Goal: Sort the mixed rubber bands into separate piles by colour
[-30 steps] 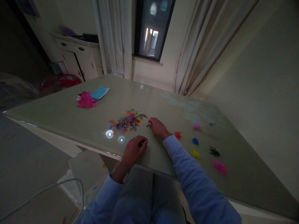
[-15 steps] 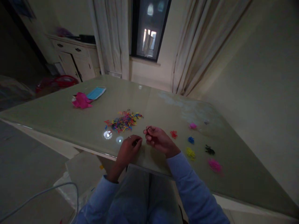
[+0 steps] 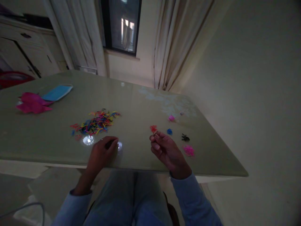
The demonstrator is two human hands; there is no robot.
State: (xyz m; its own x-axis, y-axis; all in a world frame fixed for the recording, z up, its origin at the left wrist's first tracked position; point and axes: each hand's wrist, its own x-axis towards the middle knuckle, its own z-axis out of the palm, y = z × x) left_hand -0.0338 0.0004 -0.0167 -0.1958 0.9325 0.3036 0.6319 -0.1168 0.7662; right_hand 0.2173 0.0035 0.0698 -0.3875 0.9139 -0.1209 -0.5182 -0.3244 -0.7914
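Observation:
My right hand [image 3: 166, 150] is pinched on a small dark band, just in front of a red pile [image 3: 153, 128]. My left hand [image 3: 102, 153] hovers near the table's front edge, fingers curled together; whatever it may hold is hidden. Beyond it lies a mixed heap of colored bands [image 3: 97, 122]. Right of my right hand are small piles: blue [image 3: 169, 131], black [image 3: 185, 137], pink [image 3: 188, 150] and, farther back, another pink [image 3: 171, 118]. The yellow pile is hidden from view.
On the table [image 3: 131, 103], a blue face mask [image 3: 57, 93] and a crumpled pink wrapper [image 3: 34, 103] lie at the left. A small pale item [image 3: 182, 113] sits at the back right. Curtains, a window and a cabinet stand behind.
My view has turned right. My hands have moved apart, and my right hand with the dark band has come over toward the small piles, where the yellow pile is now covered.

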